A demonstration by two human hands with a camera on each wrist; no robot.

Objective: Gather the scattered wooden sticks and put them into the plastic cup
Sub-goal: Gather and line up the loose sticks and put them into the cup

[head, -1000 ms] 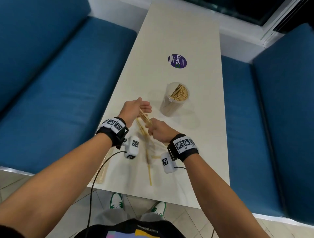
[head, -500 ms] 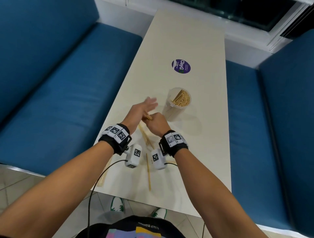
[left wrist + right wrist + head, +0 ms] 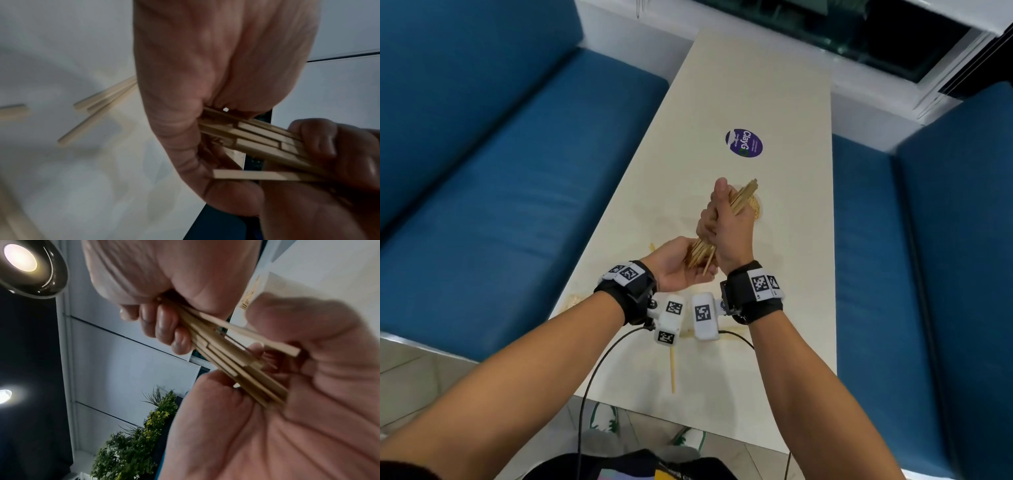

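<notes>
My right hand [image 3: 726,226] is raised above the table and grips a bundle of wooden sticks [image 3: 743,197], tilted with its upper ends over the plastic cup [image 3: 759,213]. That hand hides most of the cup; only its far rim and the stick ends inside show. My left hand [image 3: 678,265] cups the bundle's lower ends from below, fingers curled round them. In the left wrist view the uneven stick ends [image 3: 257,146] lie between my left hand [image 3: 205,81] and right hand [image 3: 333,162]. In the right wrist view my right hand's fingers [image 3: 164,327] wrap the bundle [image 3: 236,360].
Loose sticks still lie on the white table [image 3: 774,85]: one near the front edge [image 3: 673,370], one left of my hands [image 3: 652,247], some at the left edge [image 3: 575,301]. A purple sticker [image 3: 743,143] is farther back. Blue benches [image 3: 517,205] flank the table.
Both hands have risen off the table. The right hand has carried the bundle up and forward over the cup, and the left hand now cups its lower ends.
</notes>
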